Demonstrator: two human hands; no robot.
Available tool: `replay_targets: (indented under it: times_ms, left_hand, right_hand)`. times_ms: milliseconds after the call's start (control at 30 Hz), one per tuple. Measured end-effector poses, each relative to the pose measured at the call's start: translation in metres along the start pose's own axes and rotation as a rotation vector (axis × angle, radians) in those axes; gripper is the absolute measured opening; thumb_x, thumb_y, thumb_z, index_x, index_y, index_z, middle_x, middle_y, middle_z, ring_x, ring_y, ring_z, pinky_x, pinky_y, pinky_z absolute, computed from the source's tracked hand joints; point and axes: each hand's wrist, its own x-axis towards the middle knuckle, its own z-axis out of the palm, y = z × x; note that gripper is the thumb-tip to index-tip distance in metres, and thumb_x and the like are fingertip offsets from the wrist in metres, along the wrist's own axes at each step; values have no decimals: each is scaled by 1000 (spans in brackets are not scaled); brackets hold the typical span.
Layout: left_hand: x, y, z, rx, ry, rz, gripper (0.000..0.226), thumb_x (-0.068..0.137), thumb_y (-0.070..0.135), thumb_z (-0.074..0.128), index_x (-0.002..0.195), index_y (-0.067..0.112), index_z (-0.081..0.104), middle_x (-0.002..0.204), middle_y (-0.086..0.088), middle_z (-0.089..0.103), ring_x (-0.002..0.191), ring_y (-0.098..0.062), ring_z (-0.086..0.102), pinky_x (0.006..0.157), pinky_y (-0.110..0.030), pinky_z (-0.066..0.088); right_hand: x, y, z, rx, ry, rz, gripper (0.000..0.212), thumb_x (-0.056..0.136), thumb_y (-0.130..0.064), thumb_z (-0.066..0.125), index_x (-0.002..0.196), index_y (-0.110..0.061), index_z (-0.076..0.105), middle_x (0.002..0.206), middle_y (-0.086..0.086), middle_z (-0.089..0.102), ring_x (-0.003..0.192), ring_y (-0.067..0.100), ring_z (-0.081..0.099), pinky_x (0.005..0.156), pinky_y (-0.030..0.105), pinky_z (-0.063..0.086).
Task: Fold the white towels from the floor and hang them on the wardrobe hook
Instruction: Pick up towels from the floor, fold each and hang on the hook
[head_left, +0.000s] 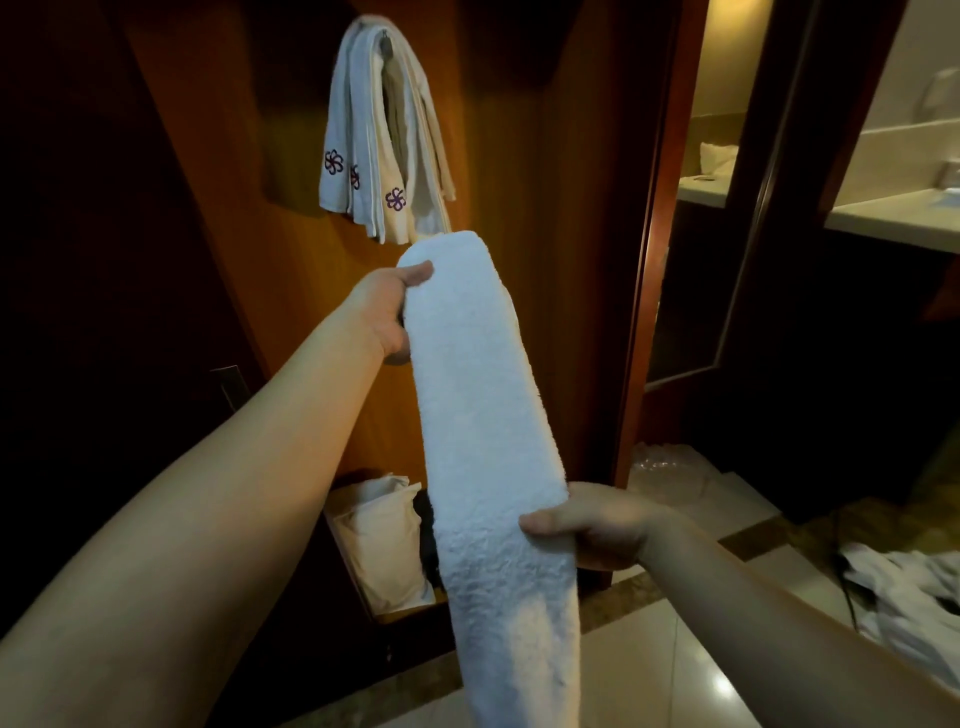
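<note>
Wooden wardrobe (519, 130), tiled floor (675, 649); both hands, left (387, 312), right (597, 525), grip folded towel (488, 415).

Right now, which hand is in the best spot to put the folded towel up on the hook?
Probably the left hand. It grips the top end of the folded towel, just below the hanging towels on the hook. The right hand holds the towel much lower, farther from the hook.

folded white towel (483, 415) — long, outstretched
</note>
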Motion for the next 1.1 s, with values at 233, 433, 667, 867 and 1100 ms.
replay_targets:
  times_ms: [233,433,667,867,1100]
  left_hand:
    - [28,-1,1,48,151,-6,50,94,18,68,140,11,48,96,-22,69,87,-40,70,71,-53,59]
    - [39,-19,-11,14,125,-56,50,99,18,63,146,10,46,122,-21,66,93,-40,68,72,-54,58]
    - [44,-46,-27,-78,-13,-106,39,106,27,49,141,12,52,120,-13,70,94,-27,71,62,-41,60]
    - [47,-68,-44,66,-106,-181,58,106,51,34,131,4,56,131,-18,63,121,-35,60,86,-46,51]
    - [-4,-92,-31,296,126,214,21,101,32,53,91,18,65,92,-4,68,71,-15,63,66,-28,46]
  right_hand:
    - [-3,-6,5,212,-24,-154,86,55,-37,98,128,-11,61,125,12,68,122,34,60,104,50,48]
    - [-10,-26,9,72,-100,-77,80,57,-48,94,121,-15,60,112,-1,75,107,16,70,89,31,56]
    - [-9,-38,13,4,-133,-93,58,59,-44,94,112,-29,77,115,-5,75,109,13,70,88,28,56]
    - [-18,-58,4,87,-40,-240,60,58,-42,95,113,-24,78,117,5,74,110,23,70,87,36,58]
    - [-12,-82,3,229,364,-309,69,67,-30,88,125,-3,62,115,17,74,105,30,72,86,39,61]
